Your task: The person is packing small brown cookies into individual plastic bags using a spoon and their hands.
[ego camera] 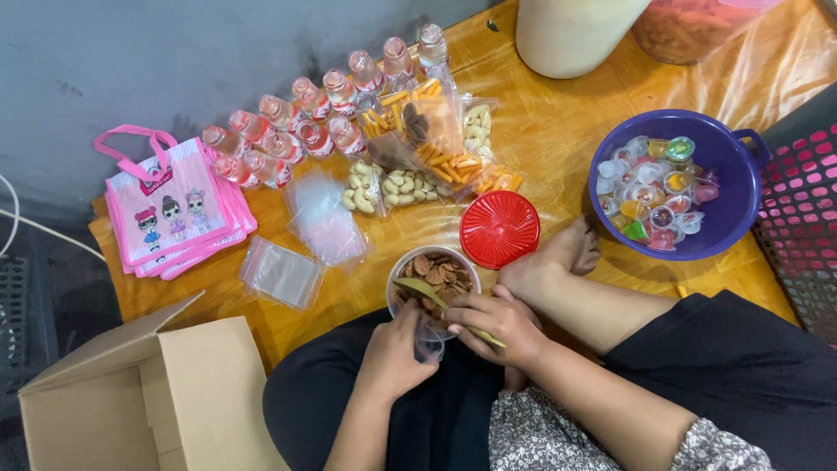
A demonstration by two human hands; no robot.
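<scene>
Beside the biscuit jar (pixel 433 272), your right hand (pixel 494 325) pinches a wooden scoop (pixel 425 290); your left hand (pixel 394 353) pinches a clear bag (pixel 428 345).

Pink bags (pixel 174 209), bottles (pixel 314 118), purple basin (pixel 741 183).

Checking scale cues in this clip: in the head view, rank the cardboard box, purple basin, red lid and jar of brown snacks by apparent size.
1. Cardboard box, though it is cut off by the frame and nearer the camera.
2. Purple basin.
3. Red lid.
4. Jar of brown snacks, close to the lid and partly hidden by the hands, so unsure.
</scene>
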